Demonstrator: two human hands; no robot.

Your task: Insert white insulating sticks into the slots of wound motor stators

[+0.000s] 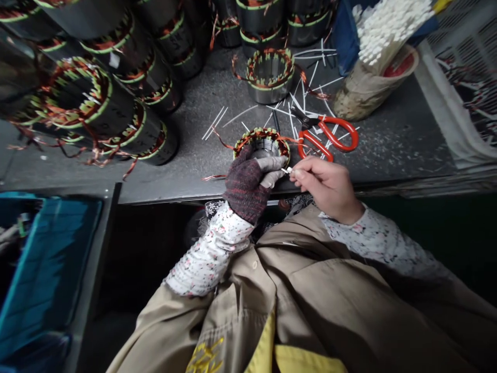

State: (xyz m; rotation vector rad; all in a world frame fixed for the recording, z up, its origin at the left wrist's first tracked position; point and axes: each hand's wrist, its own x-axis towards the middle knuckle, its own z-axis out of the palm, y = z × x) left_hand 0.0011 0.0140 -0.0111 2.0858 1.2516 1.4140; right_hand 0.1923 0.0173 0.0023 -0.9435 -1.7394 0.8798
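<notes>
At the table's front edge stands a motor stator [262, 135] with copper windings and a green-yellow rim. My left hand [250, 178], in a dark knitted glove with pale fingertips, is closed round the near side of this stator. Just to the right, my bare right hand [328, 184] pinches a small white piece [288, 170] between thumb and finger. That piece lies close to the left fingertips, and whether they touch it I cannot tell. Reddish lead wires [289, 139] stick out from the winding. Part of the stator's near wall is hidden by the left hand.
Red-handled scissors [328, 137] lie right of the stator among white sleeving pieces [305, 98]. Another stator [271, 72] stands behind. Stacked stators [116, 114] fill the left. A cup [361, 96] of white sticks and a white basket [446, 103] are at right; a blue crate [58, 248] sits lower left.
</notes>
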